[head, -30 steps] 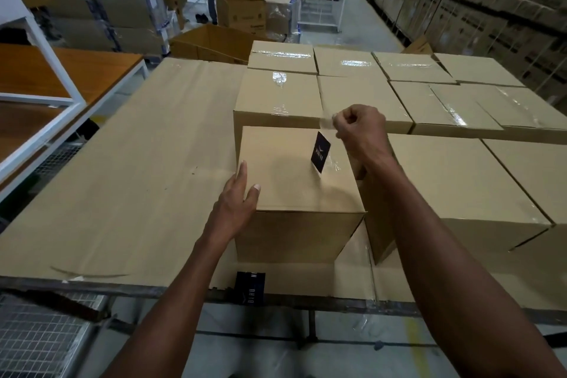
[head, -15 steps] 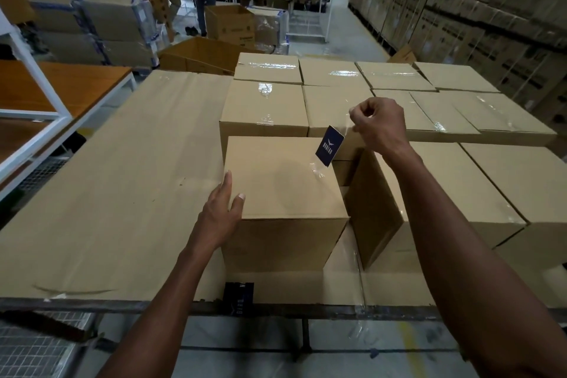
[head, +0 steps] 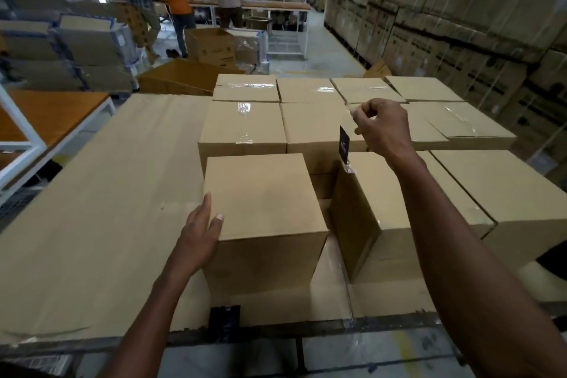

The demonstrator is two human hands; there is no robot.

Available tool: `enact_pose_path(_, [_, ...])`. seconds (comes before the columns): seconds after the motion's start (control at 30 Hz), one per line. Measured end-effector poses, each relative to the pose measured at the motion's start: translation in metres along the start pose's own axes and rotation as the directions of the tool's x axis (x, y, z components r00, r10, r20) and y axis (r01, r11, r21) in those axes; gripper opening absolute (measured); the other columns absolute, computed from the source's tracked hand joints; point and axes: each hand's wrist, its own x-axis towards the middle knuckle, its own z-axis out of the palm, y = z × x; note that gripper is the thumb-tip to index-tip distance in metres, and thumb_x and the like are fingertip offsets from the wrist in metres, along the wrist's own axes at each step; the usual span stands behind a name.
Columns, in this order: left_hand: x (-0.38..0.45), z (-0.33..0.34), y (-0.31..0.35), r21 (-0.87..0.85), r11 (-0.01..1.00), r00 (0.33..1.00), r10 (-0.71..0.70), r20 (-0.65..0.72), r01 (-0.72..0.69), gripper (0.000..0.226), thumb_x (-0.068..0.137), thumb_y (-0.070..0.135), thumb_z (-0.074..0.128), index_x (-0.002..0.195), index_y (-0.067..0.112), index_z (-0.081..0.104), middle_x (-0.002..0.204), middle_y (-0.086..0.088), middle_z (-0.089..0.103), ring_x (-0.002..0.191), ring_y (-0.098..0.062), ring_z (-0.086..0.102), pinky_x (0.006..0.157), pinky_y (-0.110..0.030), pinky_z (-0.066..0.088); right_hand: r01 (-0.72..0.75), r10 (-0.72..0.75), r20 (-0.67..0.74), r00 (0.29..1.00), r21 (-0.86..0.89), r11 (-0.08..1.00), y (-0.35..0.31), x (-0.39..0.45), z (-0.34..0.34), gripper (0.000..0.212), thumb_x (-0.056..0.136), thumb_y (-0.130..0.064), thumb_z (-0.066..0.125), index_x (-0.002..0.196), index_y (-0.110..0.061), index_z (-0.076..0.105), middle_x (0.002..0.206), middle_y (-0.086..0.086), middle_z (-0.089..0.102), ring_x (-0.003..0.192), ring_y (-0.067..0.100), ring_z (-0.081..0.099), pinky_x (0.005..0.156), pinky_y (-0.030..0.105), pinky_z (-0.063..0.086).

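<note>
Pulled farther right than a moment ago, the clear tape strip (head: 349, 166) with its dark label (head: 344, 144) hangs below the right hand (head: 383, 129), pinched in its fingertips. Down-left of that pinch, the left hand (head: 199, 236) rests straight-fingered against the carton (head: 264, 196); taped cartons (head: 245, 126) stand behind.

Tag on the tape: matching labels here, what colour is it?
The tag on the tape is dark navy, pale lettering; head view.

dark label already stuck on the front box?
No, the dark label hangs on clear tape pinched by the right hand, off the front box.
</note>
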Motion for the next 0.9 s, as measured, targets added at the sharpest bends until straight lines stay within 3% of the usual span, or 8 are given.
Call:
enact_pose_path(0.1, [0.004, -0.004, -0.004, -0.007, 1.000, 1.000, 0.002, 0.021, -0.002, 0.064, 0.108, 0.045, 0.041, 0.164, 0.032, 0.014, 0.170, -0.005, 0.016, 0.155, -0.028, 0.023, 0.121, -0.049, 0.024, 0.004, -0.004, -0.038, 0.999, -0.008, 1.000, 0.002, -0.004, -0.017, 0.022, 0.095, -0.033, 0.066, 0.085, -0.015, 0.074, 0.080, -0.005, 0.073, 0.080, 0.017, 0.073, 0.080, 0.050, 0.060])
enact_pose_path(0.23, [0.002, -0.008, 0.013, 0.125, 0.989, 0.986, 0.093, -0.137, -0.076, 0.056, 0.102, 0.042, 0.055, 0.153, 0.023, 0.044, 0.163, -0.012, 0.031, 0.146, -0.039, 0.031, 0.112, -0.062, 0.034, -0.025, 0.025, -0.080, 0.997, -0.005, 1.000, 0.006, -0.014, -0.048, 0.022, 0.098, -0.033, 0.067, 0.088, -0.016, 0.074, 0.084, -0.006, 0.072, 0.080, 0.016, 0.072, 0.076, 0.041, 0.061])
enact_pose_path(0.37, [-0.007, 0.001, 0.050, 0.103, 0.934, 0.908, 0.358, -0.219, -0.343, 0.039, 0.096, 0.028, 0.067, 0.134, 0.021, 0.064, 0.149, -0.010, 0.049, 0.136, -0.034, 0.044, 0.101, -0.058, 0.046, -0.088, 0.091, -0.111, 0.990, 0.035, 0.996, 0.016, -0.031, -0.086, 0.018, 0.100, -0.030, 0.066, 0.093, -0.015, 0.074, 0.087, -0.003, 0.072, 0.077, 0.015, 0.069, 0.068, 0.032, 0.057])
enact_pose_path(0.53, [-0.030, 0.042, 0.103, -0.070, 0.827, 0.829, 0.551, -0.093, -0.558, 0.028, 0.095, 0.024, 0.066, 0.122, 0.021, 0.070, 0.136, -0.003, 0.061, 0.125, -0.020, 0.056, 0.096, -0.044, 0.053, -0.159, 0.177, -0.162, 0.971, 0.120, 0.980, 0.044, -0.059, -0.142, 0.015, 0.102, -0.023, 0.063, 0.095, -0.013, 0.073, 0.089, -0.001, 0.075, 0.072, 0.006, 0.068, 0.059, 0.018, 0.053])
enact_pose_path(0.67, [-0.068, 0.093, 0.149, -0.256, 0.764, 0.775, 0.627, 0.080, -0.592, 0.023, 0.100, 0.040, 0.056, 0.113, 0.030, 0.071, 0.123, 0.017, 0.063, 0.115, 0.003, 0.058, 0.090, -0.023, 0.051, -0.183, 0.197, -0.239, 0.951, 0.078, 0.980, 0.079, -0.076, -0.194, 0.016, 0.103, -0.025, 0.063, 0.098, -0.014, 0.073, 0.091, -0.003, 0.075, 0.067, 0.001, 0.066, 0.057, 0.016, 0.054])
enact_pose_path(0.8, [-0.101, 0.164, 0.193, -0.374, 0.689, 0.645, 0.720, 0.256, -0.621, 0.022, 0.096, 0.039, 0.058, 0.111, 0.032, 0.072, 0.115, 0.021, 0.067, 0.111, -0.002, 0.063, 0.085, -0.017, 0.053, -0.218, 0.217, -0.279, 0.935, 0.030, 0.976, 0.117, -0.088, -0.255, 0.018, 0.101, -0.026, 0.064, 0.093, -0.013, 0.074, 0.085, -0.003, 0.073, 0.066, 0.003, 0.065, 0.059, 0.022, 0.054])
enact_pose_path(0.9, [-0.123, 0.221, 0.234, -0.469, 0.678, 0.605, 0.728, 0.322, -0.566, 0.019, 0.096, 0.036, 0.061, 0.109, 0.029, 0.074, 0.112, 0.017, 0.069, 0.111, -0.009, 0.066, 0.087, -0.022, 0.055, -0.257, 0.248, -0.316, 0.916, 0.011, 0.966, 0.149, -0.090, -0.301, 0.019, 0.100, -0.024, 0.067, 0.092, -0.009, 0.075, 0.081, -0.002, 0.073, 0.062, 0.003, 0.063, 0.055, 0.019, 0.051])
